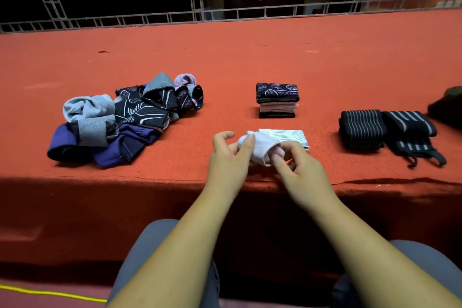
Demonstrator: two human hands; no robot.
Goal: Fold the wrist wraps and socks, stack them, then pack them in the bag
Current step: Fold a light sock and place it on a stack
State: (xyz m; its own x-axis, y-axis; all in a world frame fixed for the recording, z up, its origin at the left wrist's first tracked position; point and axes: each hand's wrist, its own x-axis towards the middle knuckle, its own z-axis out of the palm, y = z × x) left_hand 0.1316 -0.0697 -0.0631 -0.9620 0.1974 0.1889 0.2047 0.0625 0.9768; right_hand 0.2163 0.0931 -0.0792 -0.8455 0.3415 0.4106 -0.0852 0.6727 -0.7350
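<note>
Toward left edge of table (250, 57), unfolded sock heap (125, 117); centre, folded stack (277, 100); right, striped wrist wraps (361, 129); at front edge, pale sock (265, 147), half-rolled, pinched by left hand (227, 157) and right hand (302, 167).

sock pile (125, 120) left, folded stack (277, 100) centre behind hands, wrist wraps (386, 130) right.

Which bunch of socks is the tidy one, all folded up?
The small stack in the middle of the red table, with a dark patterned sock on top. The other bunch, the heap on the left, is loose and jumbled.
</note>
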